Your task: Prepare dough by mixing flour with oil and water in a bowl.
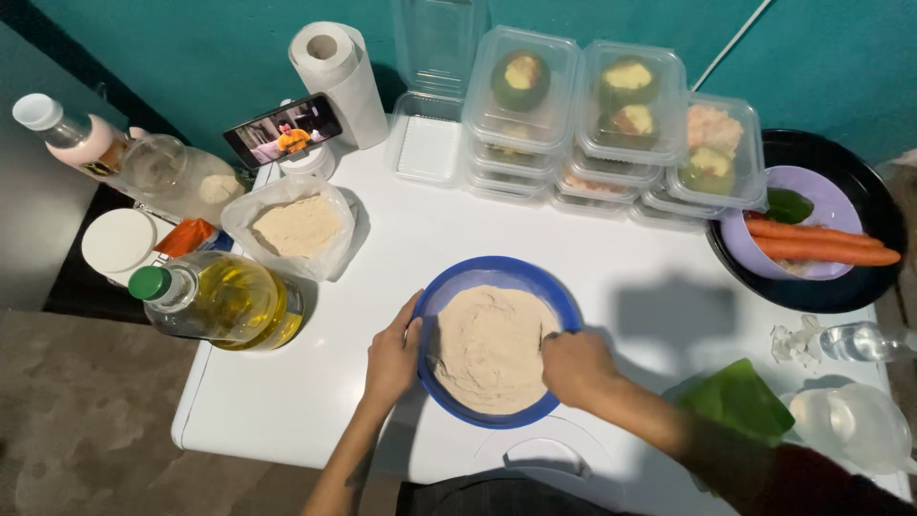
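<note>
A blue bowl (497,270) full of pale flour or dough (492,344) sits at the front middle of a white table (611,277). My left hand (392,358) grips the bowl's left rim. At the right side, my right hand (573,368) is closed, its fingers pressed into the flour at the rim. Whether it holds any of the flour cannot be told.
A bottle of yellow oil (224,301) lies left of the bowl, beside a bag of flour (296,227), a phone on a stand (284,128), and a paper roll (339,76). Stacked clear food boxes (592,134) stand behind. Carrots (821,244) rest in a lilac bowl at the right.
</note>
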